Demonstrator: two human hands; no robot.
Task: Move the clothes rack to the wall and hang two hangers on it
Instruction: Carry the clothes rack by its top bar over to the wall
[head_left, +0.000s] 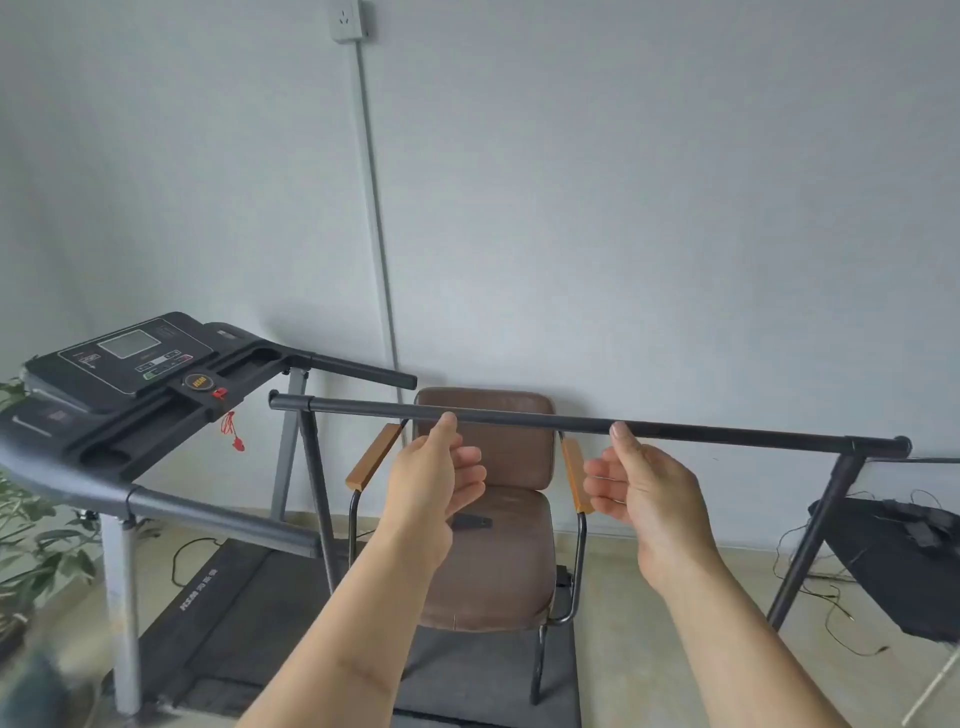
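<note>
Both hands open, nothing gripped: left hand and right hand sit just under the long black metal top bar of the clothes rack, palms facing each other, only the raised tips touching or nearly touching the bar. Rack stands directly ahead of the grip, close to the pale grey wall; its dark legs angle down outside each hand. Past the grip, between bar and wall, is a brown padded chair with wooden armrests; left of the left hand a black treadmill console and handrail. No hangers in view. Judged step: taking or releasing hold of the bar for positioning. To do it well: wrap both hands fully round the bar, evenly spaced about its middle, keep it level, steer clear of chair and treadmill rail.
</note>
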